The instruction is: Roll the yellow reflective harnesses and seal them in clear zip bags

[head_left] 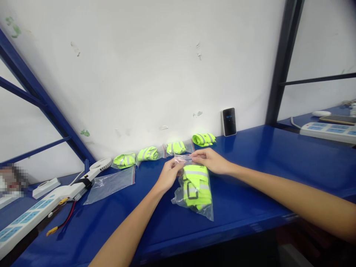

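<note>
A clear zip bag (194, 193) with a folded neon-yellow reflective vest inside lies on the blue table (250, 174). My left hand (169, 173) pinches the bag's top edge at its left end. My right hand (210, 160) pinches the same edge at its right end, fingers pressed together along the seal. Both hands sit at the bag's far end, near the wall.
Several rolled or bagged neon vests (150, 153) line the wall. An empty clear bag (109, 183) lies to the left, beside a small white fan (100, 164) and a power strip (25, 218). A black device (229, 121) leans on the wall. Another power strip (328, 130) sits at right.
</note>
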{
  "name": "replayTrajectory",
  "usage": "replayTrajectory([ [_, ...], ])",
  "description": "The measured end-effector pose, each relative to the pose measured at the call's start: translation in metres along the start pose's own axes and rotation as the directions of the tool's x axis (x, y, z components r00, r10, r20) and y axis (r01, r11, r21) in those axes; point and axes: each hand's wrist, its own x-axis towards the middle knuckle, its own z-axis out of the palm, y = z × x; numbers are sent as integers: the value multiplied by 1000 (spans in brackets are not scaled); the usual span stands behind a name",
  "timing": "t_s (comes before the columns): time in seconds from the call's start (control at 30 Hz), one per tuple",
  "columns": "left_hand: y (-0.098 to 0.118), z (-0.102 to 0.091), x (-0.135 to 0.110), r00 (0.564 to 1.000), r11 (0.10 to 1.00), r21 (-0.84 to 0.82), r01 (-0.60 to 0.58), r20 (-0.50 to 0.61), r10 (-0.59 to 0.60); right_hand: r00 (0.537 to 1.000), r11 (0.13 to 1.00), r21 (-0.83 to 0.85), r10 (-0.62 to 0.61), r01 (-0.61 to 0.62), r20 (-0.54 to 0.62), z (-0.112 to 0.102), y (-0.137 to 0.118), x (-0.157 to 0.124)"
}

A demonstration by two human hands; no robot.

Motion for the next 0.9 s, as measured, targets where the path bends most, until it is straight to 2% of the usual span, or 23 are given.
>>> replayTrajectory([
  [0.1,-2,-3,3,990,993,100,-57,137,43,989,963,-249,-71,101,127,-9,5,2],
  [0.17,-3,-5,5,986,991,118,-57,163,37,975,920,-349,-115,176,190,-13,8,3],
  [0.23,-4,-8,8,985,997,81,1,173,-15,971,901,-382,-138,206,198,-15,10,4],
  [0.3,-3,-10,10,980,997,22,70,187,-73,976,926,-339,-105,165,189,-16,9,6],
  [0.37,-1,-10,9,973,995,-8,104,207,-100,970,970,-237,-1,60,242,-16,4,7],
  [0.47,3,0,4,972,997,45,59,226,-68,937,983,-161,134,-86,321,-13,-9,5],
  [0.6,-1,21,-4,984,972,211,-104,162,71,972,961,-235,185,-148,145,6,-22,-2],
  [0.7,-4,29,-6,989,945,295,-143,85,124,993,917,-381,109,-120,-51,22,-21,-5],
  [0.77,-3,25,-5,986,921,355,-162,33,161,994,902,-419,75,-100,-77,25,-15,-5],
  [0.9,2,7,-3,972,880,430,-201,-27,235,999,933,-359,26,-39,-39,18,-2,-3],
])
